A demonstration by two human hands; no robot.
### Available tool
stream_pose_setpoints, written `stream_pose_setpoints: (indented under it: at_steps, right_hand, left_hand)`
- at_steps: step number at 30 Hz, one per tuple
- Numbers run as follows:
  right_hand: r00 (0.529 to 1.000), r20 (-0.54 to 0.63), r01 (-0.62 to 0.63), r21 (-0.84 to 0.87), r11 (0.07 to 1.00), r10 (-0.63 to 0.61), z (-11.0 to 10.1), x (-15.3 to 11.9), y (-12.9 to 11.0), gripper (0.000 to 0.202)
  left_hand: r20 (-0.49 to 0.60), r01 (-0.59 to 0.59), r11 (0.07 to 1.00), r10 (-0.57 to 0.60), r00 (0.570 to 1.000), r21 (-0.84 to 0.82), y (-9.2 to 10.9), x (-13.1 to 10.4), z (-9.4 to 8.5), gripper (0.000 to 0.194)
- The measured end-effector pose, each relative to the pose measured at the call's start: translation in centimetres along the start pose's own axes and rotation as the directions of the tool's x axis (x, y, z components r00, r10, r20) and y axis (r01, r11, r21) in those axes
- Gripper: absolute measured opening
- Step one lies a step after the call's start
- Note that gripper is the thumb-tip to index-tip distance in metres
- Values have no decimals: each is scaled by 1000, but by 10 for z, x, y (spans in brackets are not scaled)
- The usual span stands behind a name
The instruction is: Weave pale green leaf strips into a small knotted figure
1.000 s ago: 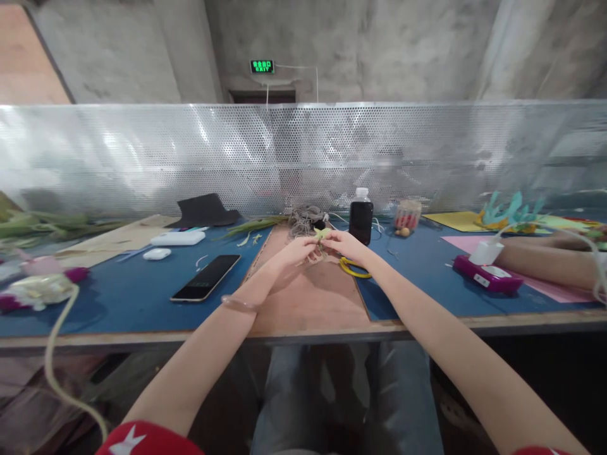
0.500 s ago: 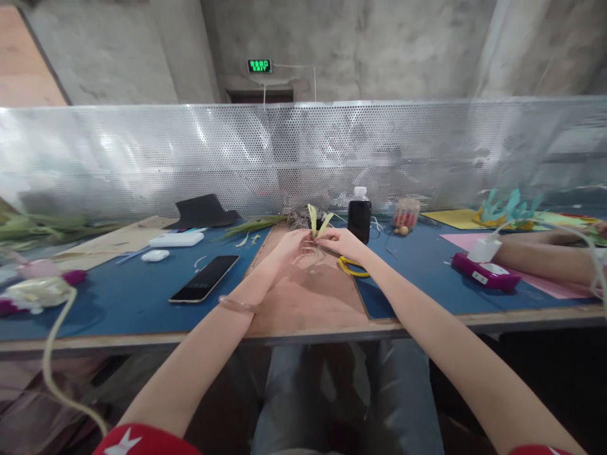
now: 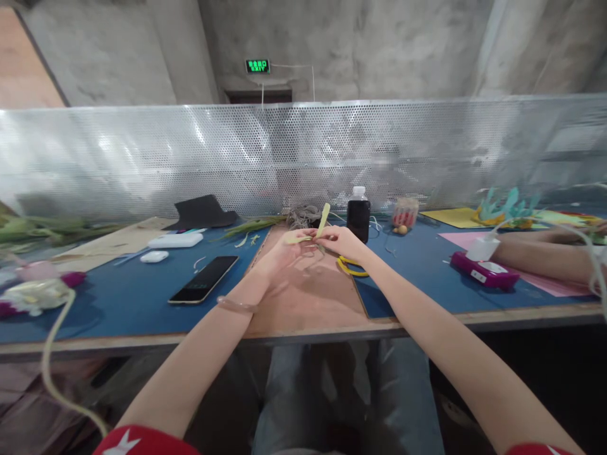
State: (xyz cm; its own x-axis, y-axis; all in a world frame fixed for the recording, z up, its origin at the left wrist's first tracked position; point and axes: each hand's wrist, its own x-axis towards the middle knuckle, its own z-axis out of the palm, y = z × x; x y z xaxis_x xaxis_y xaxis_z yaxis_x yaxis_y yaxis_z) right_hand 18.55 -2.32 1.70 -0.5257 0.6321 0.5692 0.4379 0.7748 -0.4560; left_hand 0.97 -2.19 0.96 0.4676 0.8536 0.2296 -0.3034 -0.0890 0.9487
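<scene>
At the middle of the tabletop [image 3: 310,309], over a bare brown strip between blue mats: one pale green leaf piece [image 3: 324,217], its upper end standing at a tilt above the fingertips, its lower end disappearing between the two hands. Second pale blade [image 3: 298,239]: lying across the left fingers; whether it is belonging to the same leaf, the fingers are hiding. Left hand [image 3: 283,250]: curling partway, palm turning inward, holding the base of the leaf work; exact grip not showing. Right hand [image 3: 342,241]: pinching nearly closed, thumb and fingertips gripping the leaf piece at its foot, just beside the left fingertips. Thin strands [image 3: 318,251]: hanging below the joined fingers, too fine to count.

Grey cord tangle [image 3: 303,216]: sitting behind the hands, its near side partly covered. Yellow loops [image 3: 351,268]: lying beside the right wrist, the forearm overlapping them; the remainder not showing. White-capped bottle [image 3: 359,191]: standing beyond the right hand, a dark panel masking its body; panel's nature unclear. Clear jar [image 3: 406,212]: holding something red, contents blurring. Co-worker's forearm [image 3: 550,258]: reaching in at right, the picture edge cutting it off.
</scene>
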Motion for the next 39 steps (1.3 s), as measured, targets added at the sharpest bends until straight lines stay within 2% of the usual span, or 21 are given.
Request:
stream_pose_setpoints:
  at_steps: [9, 16, 25, 32, 39]
  right_hand:
    - [999, -14, -46, 90, 995, 48, -1, -1, 2, 20]
    - [996, -22, -85, 167, 982, 89, 0, -1, 11, 22]
    - [992, 9, -123, 274, 954, 126, 1, 0, 9, 17]
    - [978, 23, -198, 386, 901, 205, -1, -2, 2, 16]
    - [965, 36, -246, 476, 844, 260, 1, -1, 4, 15]
  left_hand:
    - [54, -30, 999, 29, 998, 19, -3, -1, -4, 20]
    - [144, -48, 998, 41, 989, 44, -3, -4, -8, 41]
    - [203, -51, 997, 40, 978, 50, -3, -7, -6, 38]
    - [176, -58, 998, 52, 983, 34, -9, -2, -11, 26]
    - [158, -52, 998, 48, 986, 19, -9, -2, -10, 24]
